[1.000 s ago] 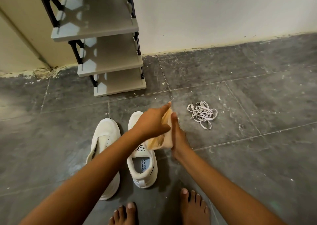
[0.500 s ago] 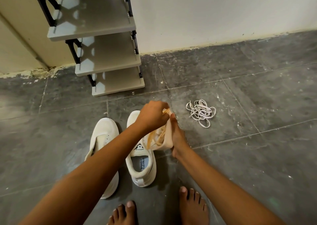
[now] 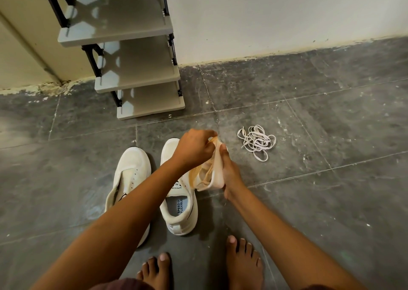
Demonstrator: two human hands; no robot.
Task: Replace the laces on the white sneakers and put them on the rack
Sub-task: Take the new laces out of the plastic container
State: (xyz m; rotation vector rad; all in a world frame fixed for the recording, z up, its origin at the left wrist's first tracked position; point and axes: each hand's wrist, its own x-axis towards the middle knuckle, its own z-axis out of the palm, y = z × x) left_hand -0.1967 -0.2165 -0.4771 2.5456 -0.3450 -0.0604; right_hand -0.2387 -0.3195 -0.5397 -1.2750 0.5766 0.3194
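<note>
Two white sneakers stand side by side on the grey tiled floor (image 3: 331,201), toes toward the rack. The left sneaker (image 3: 132,170) is crossed by the left forearm, which hides its heel; the right sneaker (image 3: 180,212) shows its insole print, but its tongue and eyelets sit behind the hands. Above it, the right hand (image 3: 229,174) grasps a pale packet (image 3: 215,174) from the side, with orange-tan laces (image 3: 198,170) showing inside. The left hand (image 3: 194,147) pinches the packet's top edge; its fingertips are hard to make out. A loose tangle of white laces (image 3: 257,141) lies on the floor just right of the hands. The rack (image 3: 141,73), cut off at the top, stands against the wall (image 3: 276,13). Bare feet (image 3: 242,261) show at the bottom edge.
</note>
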